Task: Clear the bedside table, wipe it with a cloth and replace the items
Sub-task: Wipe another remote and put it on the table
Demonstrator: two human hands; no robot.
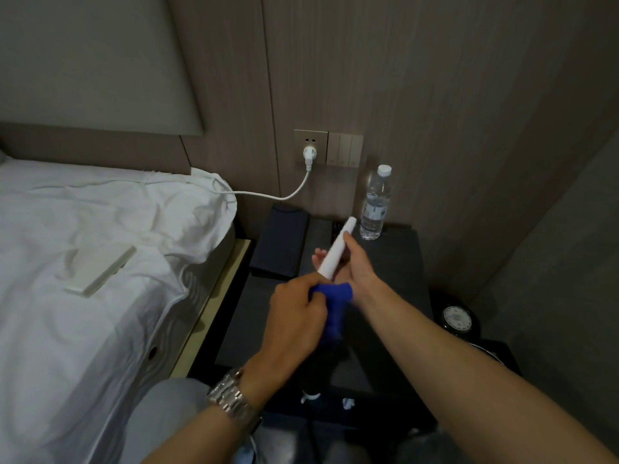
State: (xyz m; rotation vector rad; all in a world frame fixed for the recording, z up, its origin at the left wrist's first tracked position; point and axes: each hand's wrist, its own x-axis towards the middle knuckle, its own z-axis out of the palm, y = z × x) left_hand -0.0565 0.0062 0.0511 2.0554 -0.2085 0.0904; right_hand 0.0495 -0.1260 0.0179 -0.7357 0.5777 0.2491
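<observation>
My right hand (351, 262) grips a slim white remote-like stick (336, 249), held tilted above the dark bedside table (398, 262). Just below it, my left hand (294, 316) grips a blue cloth (335, 303) whose top touches the stick's lower end. A clear water bottle (375, 204) with a white cap stands upright at the table's back edge. A dark flat case (279, 242) lies on the table's left side. Part of a black object shows behind the stick; what it is I cannot tell.
The bed with white sheets (100, 262) runs along the left, with a flat white box (100, 269) lying on it. A white cable (268, 195) runs from the wall socket (310, 147) onto the bed. A round dial object (457, 319) sits lower right of the table.
</observation>
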